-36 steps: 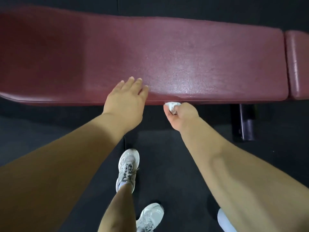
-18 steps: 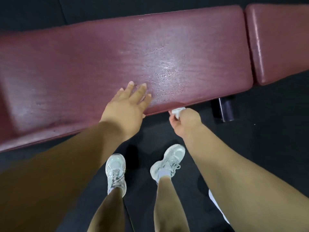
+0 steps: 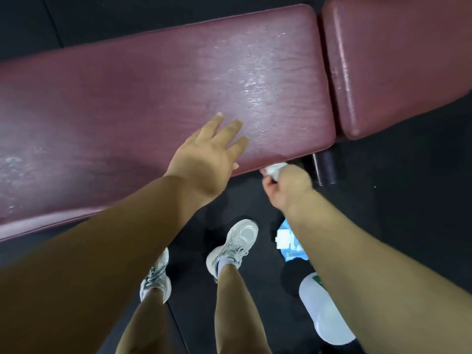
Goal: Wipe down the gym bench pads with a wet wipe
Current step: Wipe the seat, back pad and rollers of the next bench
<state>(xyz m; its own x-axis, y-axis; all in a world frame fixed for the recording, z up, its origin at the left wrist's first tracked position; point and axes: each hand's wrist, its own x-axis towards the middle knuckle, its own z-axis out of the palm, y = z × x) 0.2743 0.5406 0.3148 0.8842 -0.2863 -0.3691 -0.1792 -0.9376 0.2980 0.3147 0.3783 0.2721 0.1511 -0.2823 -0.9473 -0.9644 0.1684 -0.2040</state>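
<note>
Pinching the wadded wet wipe [image 3: 274, 170] in the curled right hand [image 3: 287, 190], working it against the front edge of the long pad [image 3: 127, 98], close to the corner beside the short pad [image 3: 396, 67]. Resting the left hand [image 3: 204, 159] flat on the pad top, fingers spread, holding nothing. Judging the wipe light, limp and damp, best kept firmly bunched; the vinyl firm, slick where wet. Noting both hands nearer that corner than half a second ago, left palm still flat.

Dim overall, lit from above: a white sheen glares off the long bench pad [image 3: 258, 80], while the floor [image 3: 408, 180] stays nearly black. Near forearms look soft, and wide-angle distortion bends the pad's edges.
</note>
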